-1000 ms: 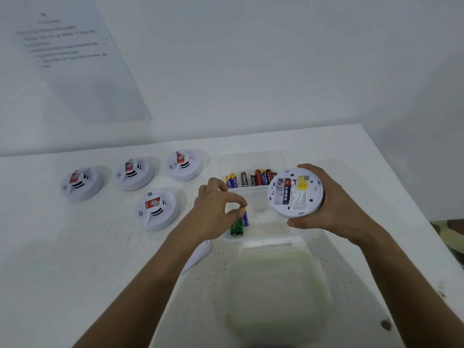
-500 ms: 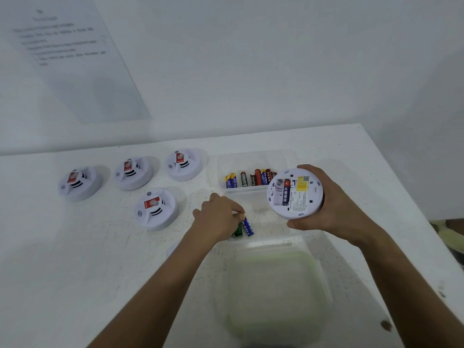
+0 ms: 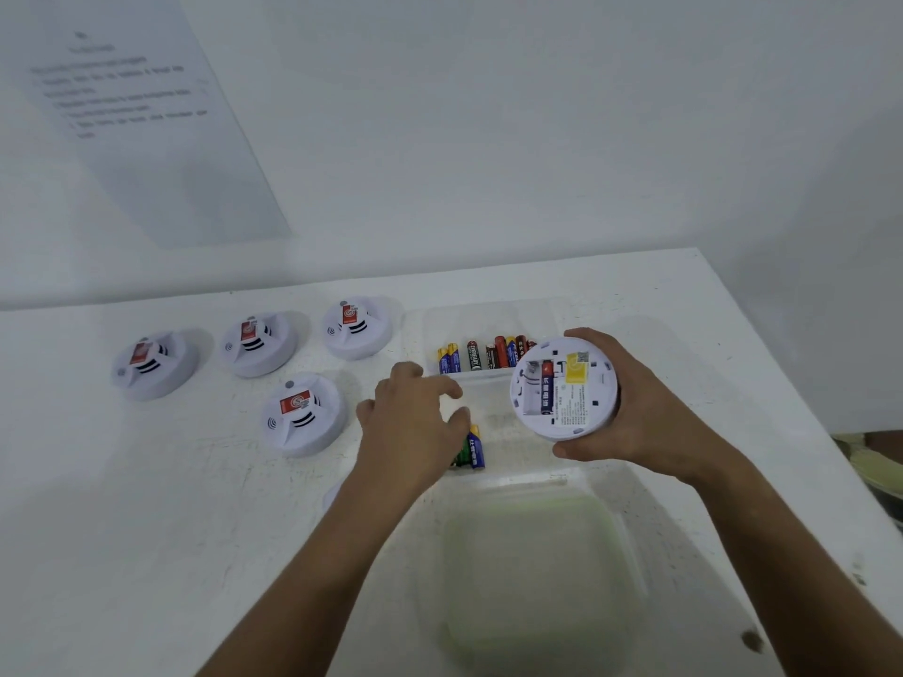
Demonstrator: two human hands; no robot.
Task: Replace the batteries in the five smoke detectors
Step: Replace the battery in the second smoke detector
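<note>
Two light, slick AA batteries (image 3: 473,448) under loosely spread left hand (image 3: 415,422), best pinched mid-barrel; right hand (image 3: 630,408) gripping rigid upturned smoke detector (image 3: 562,388) right of centre.

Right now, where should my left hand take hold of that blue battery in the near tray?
Pinch the blue battery across its middle, coming from above. It lies flat, end-on to you, with green batteries tight against its left side, so reach thumb and finger down over its exposed top and right flank.
</note>
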